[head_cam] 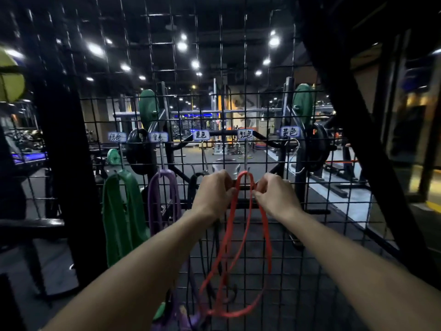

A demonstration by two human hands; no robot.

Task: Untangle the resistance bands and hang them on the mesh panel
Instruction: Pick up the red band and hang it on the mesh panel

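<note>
The person's left hand [216,191] and right hand [274,193] are each pinching the red resistance band [248,235] at its top, spreading the loop over the hook [245,163] on the mesh panel [262,111] so it is hanging freely. The green band [119,216], purple band [162,199] and black band [193,185] are already hanging beneath handwritten labels; 3 are reading 黑色 [201,135], 红色 [245,134] and 黄色 [290,132]

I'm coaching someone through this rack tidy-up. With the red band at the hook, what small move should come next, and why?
Probably let go with both hands. The red band already loops over its hook on the mesh panel, while the left hand and right hand pinch its strands just below. Its lower loops hang tangled, so straighten them afterwards.
</note>
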